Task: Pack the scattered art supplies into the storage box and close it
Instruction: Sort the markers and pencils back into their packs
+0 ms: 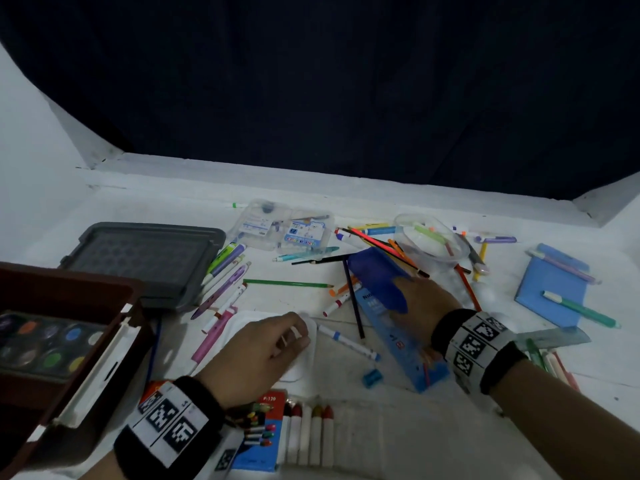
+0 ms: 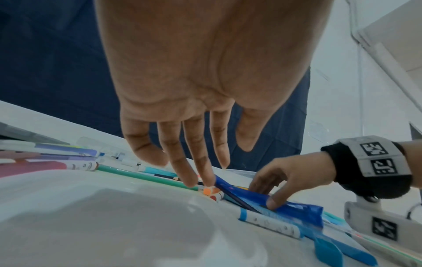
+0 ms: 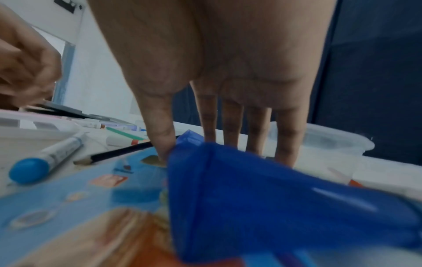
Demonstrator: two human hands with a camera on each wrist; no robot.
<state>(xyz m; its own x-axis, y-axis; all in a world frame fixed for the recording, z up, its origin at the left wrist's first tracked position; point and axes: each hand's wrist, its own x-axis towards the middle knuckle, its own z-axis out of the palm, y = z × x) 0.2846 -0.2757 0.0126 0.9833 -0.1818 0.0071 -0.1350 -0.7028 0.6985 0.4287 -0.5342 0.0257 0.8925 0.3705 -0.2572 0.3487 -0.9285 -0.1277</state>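
The brown storage box (image 1: 69, 282) stands open at the left with a watercolour set (image 1: 41, 341) inside. Its grey lid (image 1: 145, 254) lies behind it. My left hand (image 1: 298, 336) hovers over a white palette tray (image 1: 304, 362), fingers relaxed and holding nothing; the left wrist view shows the left hand (image 2: 194, 171) with fingers hanging straight above the tray (image 2: 114, 216). My right hand (image 1: 412, 289) pinches the dark blue flap (image 1: 377, 275) of a light blue pencil pack (image 1: 401, 344). In the right wrist view the flap (image 3: 262, 189) stands lifted between the thumb and the fingers.
Loose markers and pencils lie across the white table. A clear tub (image 1: 429, 240) of markers and clear marker cases (image 1: 284, 226) sit at the back. A blue notebook (image 1: 550, 285) lies far right, oil pastels (image 1: 311, 431) near the front edge, and a blue sharpener (image 1: 372, 375) beside the pack.
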